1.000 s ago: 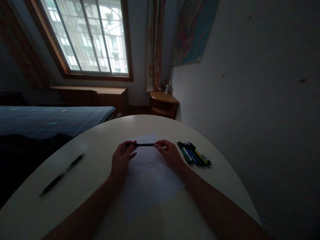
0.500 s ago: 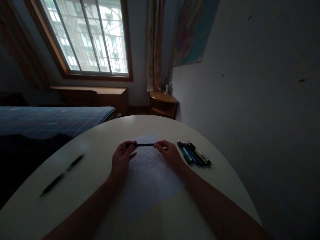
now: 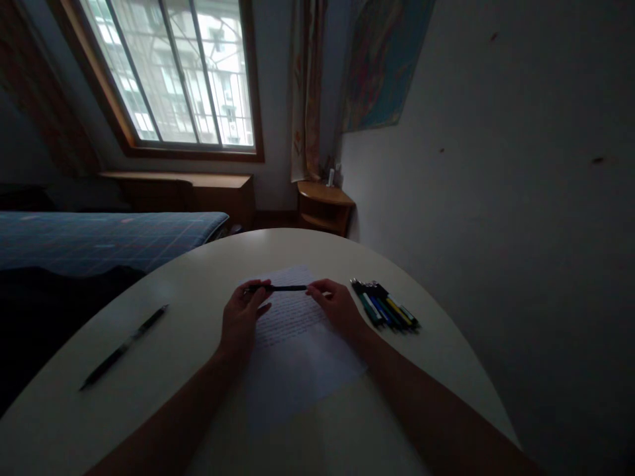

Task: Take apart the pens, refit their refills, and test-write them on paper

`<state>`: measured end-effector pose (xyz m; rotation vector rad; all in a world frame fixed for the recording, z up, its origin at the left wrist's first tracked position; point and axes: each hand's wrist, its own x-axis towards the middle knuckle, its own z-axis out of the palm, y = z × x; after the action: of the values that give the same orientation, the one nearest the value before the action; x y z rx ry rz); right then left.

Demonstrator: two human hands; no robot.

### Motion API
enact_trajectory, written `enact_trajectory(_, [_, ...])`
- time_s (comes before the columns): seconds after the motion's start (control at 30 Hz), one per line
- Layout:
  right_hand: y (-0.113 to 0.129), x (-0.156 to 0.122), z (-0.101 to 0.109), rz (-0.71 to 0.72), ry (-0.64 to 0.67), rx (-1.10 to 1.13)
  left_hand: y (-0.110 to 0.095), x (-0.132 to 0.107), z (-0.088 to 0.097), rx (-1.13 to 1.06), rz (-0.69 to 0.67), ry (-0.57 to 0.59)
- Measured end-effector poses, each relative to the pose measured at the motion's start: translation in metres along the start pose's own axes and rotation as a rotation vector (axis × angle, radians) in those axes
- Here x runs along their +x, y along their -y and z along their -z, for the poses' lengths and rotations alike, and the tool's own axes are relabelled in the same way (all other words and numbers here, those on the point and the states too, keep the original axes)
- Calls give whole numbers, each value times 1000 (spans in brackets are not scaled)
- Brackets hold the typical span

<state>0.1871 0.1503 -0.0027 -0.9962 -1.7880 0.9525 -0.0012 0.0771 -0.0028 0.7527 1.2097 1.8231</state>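
A slim black pen (image 3: pixel 288 288) is held level between my two hands, over the upper part of a sheet of paper (image 3: pixel 297 377). My left hand (image 3: pixel 242 312) is closed on the pen's left end, thumb and fingers pinching it. At the other end, the fingertips of my right hand (image 3: pixel 334 303) pinch the pen's tip. Rows of handwriting cover the paper's upper half; its lower half looks blank. To the right of my right hand lies a row of several pens (image 3: pixel 384 307), dark with green, blue and yellow parts.
Another dark pen (image 3: pixel 124 347) with a clear middle lies at the left of the round, pale table (image 3: pixel 292 241). Past the table's left edge is a bed with a plaid cover (image 3: pixel 109 238). A corner shelf (image 3: pixel 325 193) stands behind, and a wall rises at the right.
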Motion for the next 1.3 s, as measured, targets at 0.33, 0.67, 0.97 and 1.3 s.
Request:
enact_trajectory(0.33, [0,0,0,-4,-12,-5,-2,-1,0,-4,8,-12])
enact_trajectory(0.67, [-2,0,-1,7,-12,4,0,0,0,-12,13,-2])
enact_trajectory(0.97, [-2,1,-1,30,-13,9,-1,-1,-1,-4,7,-7])
enact_trajectory(1.3, [-3,1,-2,27,-22,12,-1,0,0,-9,3,-4])
